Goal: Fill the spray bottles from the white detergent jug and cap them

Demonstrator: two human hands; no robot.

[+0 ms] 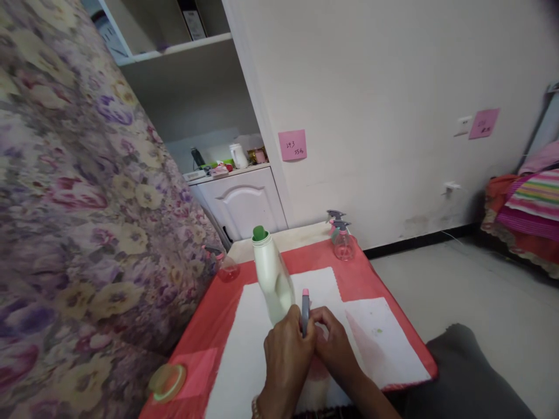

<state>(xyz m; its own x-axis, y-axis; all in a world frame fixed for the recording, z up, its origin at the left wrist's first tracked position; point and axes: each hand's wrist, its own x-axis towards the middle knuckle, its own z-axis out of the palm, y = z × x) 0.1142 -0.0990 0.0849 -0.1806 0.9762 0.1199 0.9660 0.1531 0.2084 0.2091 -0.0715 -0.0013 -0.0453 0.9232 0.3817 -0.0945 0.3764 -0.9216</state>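
Note:
A spray bottle with a grey trigger head and a pink nozzle [305, 311] is between my two hands, close above the table. My left hand [286, 356] is closed around the grey head. Beside it, my right hand [334, 343] has its fingers curled in against the bottle just under the head. The clear pinkish body [318, 369] shows partly below and behind my hands. Just beyond them stands a tall pale-green jug [273, 276] with a moulded handle and a green mouth, uncapped. A round pale-green cap [167, 382] lies at the table's lower left.
White sheets [244, 331] cover part of the red-clothed table [198, 326]. One spray bottle [227, 269] stands at the left edge, others [344, 247] at the far right corner. A floral curtain [87, 233] hangs close on the left; a wall and cabinet [244, 201] rise behind.

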